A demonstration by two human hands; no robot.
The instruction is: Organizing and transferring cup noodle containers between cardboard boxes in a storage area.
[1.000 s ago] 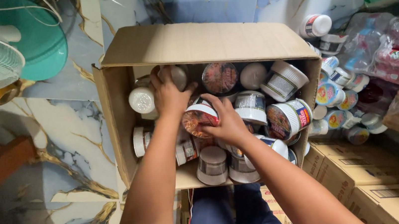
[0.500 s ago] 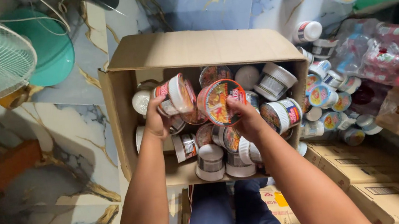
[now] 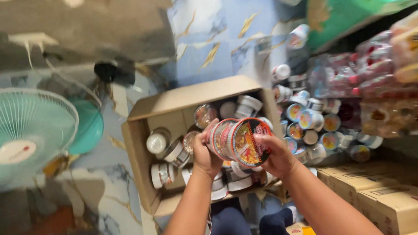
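Small shop or stockroom: open cardboard box (image 3: 142,156) full of instant noodle cups (image 3: 246,142), more cups stacked on floor (image 3: 306,122), shelves of packaged snacks (image 3: 417,57), sealed cartons (image 3: 386,202), teal standing fan (image 3: 12,137), marble-pattern tile floor (image 3: 210,33).

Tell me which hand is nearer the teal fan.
Left. The left hand grips the cups on the side toward the teal fan; the right hand holds their far side.

Our body in view: two bare forearms, no sleeves, no watch, rings or gloves on left hand (image 3: 204,153) or right hand (image 3: 275,153). Below them, dark navy trousers (image 3: 242,229) cover both legs. Nothing else of us shows.
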